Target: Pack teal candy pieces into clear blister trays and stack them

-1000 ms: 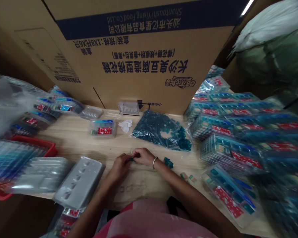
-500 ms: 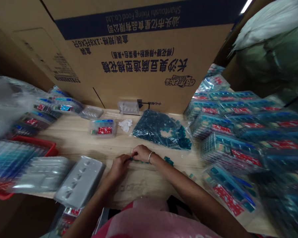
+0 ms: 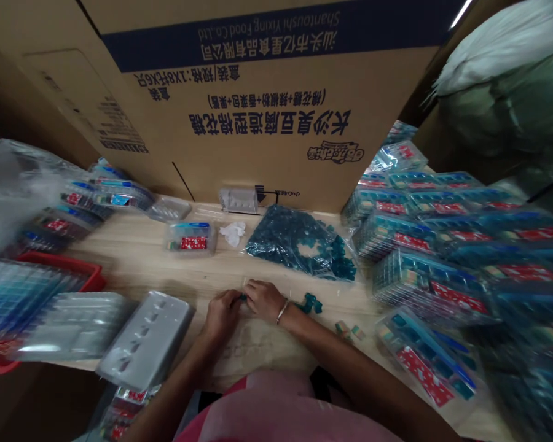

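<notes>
A small teal piece (image 3: 243, 297) sits at my fingertips, at the middle of a wooden table (image 3: 133, 264). My left hand (image 3: 221, 316) is nearly closed, its fingers curled around the piece so that only a sliver of teal shows. My right hand (image 3: 263, 301), a metal bangle (image 3: 282, 312) on its wrist, is bent in against the same spot, fingertips meeting the left hand's; I cannot tell whether it grips the piece too. A few loose teal pieces (image 3: 309, 303) lie just beside my right wrist, with two small pale-and-green pieces (image 3: 346, 330) farther right. Ahead of my hands, a clear bag of teal pieces (image 3: 299, 242) lies slumped on the table, next to a crumpled white tissue (image 3: 233, 234) and a small clear pack with a red label (image 3: 191, 240). Rows of filled clear packs (image 3: 424, 276) crowd the right side of the table, the nearest lying not far from the loose pieces. On my left, a grey moulded tray (image 3: 145, 339) sits just beside my forearm, and a stack of silvery trays (image 3: 74, 325) leads to a red basket (image 3: 59, 263). A large cardboard carton (image 3: 276, 116) printed with Chinese characters and a Shantou food company's name stands along the far edge, walling off the table.
</notes>
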`<control>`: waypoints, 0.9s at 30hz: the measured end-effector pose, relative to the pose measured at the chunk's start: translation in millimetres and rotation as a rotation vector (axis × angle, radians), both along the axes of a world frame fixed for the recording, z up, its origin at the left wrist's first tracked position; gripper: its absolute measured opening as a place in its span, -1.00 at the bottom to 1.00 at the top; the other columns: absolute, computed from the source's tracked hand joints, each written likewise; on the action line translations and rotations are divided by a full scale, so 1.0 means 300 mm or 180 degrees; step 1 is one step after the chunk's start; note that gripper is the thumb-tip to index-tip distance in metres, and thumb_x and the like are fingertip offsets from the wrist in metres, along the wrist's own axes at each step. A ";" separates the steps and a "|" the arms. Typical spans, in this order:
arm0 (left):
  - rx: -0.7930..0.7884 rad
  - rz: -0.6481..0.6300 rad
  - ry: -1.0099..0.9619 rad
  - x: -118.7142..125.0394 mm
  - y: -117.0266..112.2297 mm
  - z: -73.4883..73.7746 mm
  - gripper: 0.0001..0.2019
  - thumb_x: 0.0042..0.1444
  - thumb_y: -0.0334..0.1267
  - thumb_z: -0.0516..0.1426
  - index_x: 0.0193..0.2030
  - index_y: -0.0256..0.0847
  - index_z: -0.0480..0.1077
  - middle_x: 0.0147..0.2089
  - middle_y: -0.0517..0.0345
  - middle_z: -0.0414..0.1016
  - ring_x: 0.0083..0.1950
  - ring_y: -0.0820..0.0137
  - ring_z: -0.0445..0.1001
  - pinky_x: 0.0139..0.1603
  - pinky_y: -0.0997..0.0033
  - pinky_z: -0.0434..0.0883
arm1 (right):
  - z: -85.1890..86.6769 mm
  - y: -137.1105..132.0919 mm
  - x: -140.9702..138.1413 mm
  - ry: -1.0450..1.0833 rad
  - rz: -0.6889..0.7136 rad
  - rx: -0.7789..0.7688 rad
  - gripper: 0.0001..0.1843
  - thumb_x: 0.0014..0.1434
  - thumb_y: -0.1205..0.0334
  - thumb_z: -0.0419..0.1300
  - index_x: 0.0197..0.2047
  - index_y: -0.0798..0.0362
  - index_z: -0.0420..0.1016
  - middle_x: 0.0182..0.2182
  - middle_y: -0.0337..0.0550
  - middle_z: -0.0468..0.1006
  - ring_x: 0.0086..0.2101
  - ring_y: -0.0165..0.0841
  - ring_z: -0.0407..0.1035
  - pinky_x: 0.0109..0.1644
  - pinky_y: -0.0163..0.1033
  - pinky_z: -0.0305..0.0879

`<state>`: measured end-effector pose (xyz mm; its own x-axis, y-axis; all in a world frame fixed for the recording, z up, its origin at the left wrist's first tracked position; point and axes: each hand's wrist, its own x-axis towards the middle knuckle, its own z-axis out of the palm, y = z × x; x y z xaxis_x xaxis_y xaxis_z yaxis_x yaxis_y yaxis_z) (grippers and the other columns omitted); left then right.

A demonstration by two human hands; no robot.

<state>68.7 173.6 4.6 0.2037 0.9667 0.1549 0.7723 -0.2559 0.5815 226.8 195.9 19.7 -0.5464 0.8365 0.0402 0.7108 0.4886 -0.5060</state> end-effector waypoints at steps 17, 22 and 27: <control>-0.0365 0.0082 -0.0344 0.017 0.027 0.013 -0.87 -0.10 -0.47 0.07 -0.42 -0.22 0.41 -0.52 0.24 0.41 -0.47 0.46 0.36 -0.43 0.53 0.24 | 0.026 0.110 0.022 -0.0128 0.0084 -0.0410 -0.85 0.07 0.41 0.16 -0.37 0.08 0.56 -0.38 -0.18 0.59 -0.36 -0.40 0.43 -0.32 -0.39 0.20; -0.0448 0.0114 -0.0371 0.009 0.038 0.005 -0.89 -0.14 -0.48 0.08 -0.47 -0.24 0.39 -0.57 0.29 0.36 -0.52 0.50 0.30 -0.48 0.56 0.21 | 0.062 0.109 0.005 -0.0415 0.0495 -0.0316 -0.83 0.08 0.41 0.15 -0.40 0.07 0.57 -0.34 -0.09 0.60 -0.32 -0.34 0.44 -0.29 -0.34 0.21; -0.0494 0.0112 -0.0371 0.009 0.038 0.003 -0.89 -0.13 -0.48 0.08 -0.45 -0.25 0.40 -0.55 0.28 0.38 -0.51 0.51 0.30 -0.46 0.57 0.21 | 0.070 0.092 -0.021 -0.0592 0.0395 -0.0232 -0.79 0.03 0.48 0.12 -0.29 0.20 0.56 -0.26 0.12 0.57 -0.30 -0.25 0.45 -0.29 -0.28 0.21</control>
